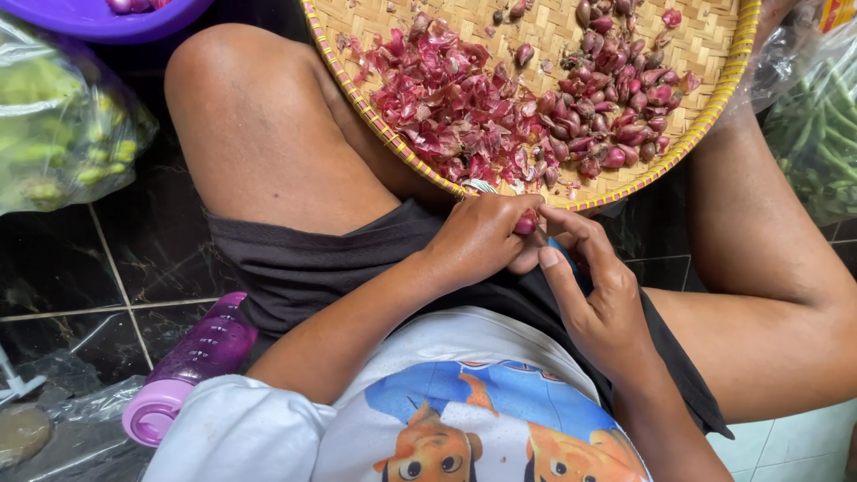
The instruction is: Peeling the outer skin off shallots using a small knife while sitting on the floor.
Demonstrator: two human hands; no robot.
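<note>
Floor: dark glossy tiles (134, 259), person seated on it, legs apart. Clear bags of green veg lie left (62, 116) and right (817, 134); a purple bottle (192, 361) lies on its side near the left thigh; the edge of a purple basin (98, 16) shows top left.

Woven round tray (714, 85) rests across the lap. On it: a large heap of loose red skins (446, 107) centre-left and a smaller group of shallots (616, 107) to the right, some glossy, some dull. Whether those are peeled or not: cannot tell for each.

Progress (judged): the skin heap is approx. larger than the bulb group, so a good part looks done; bulbs remain on the tray.

Left hand (478, 241), fingers curled, grips one shallot (525, 225) just below the tray rim. Right hand (594, 286), fingers bent, thumb and forefinger pinched at that bulb. A thin dark tool may sit between them; too small to tell.
</note>
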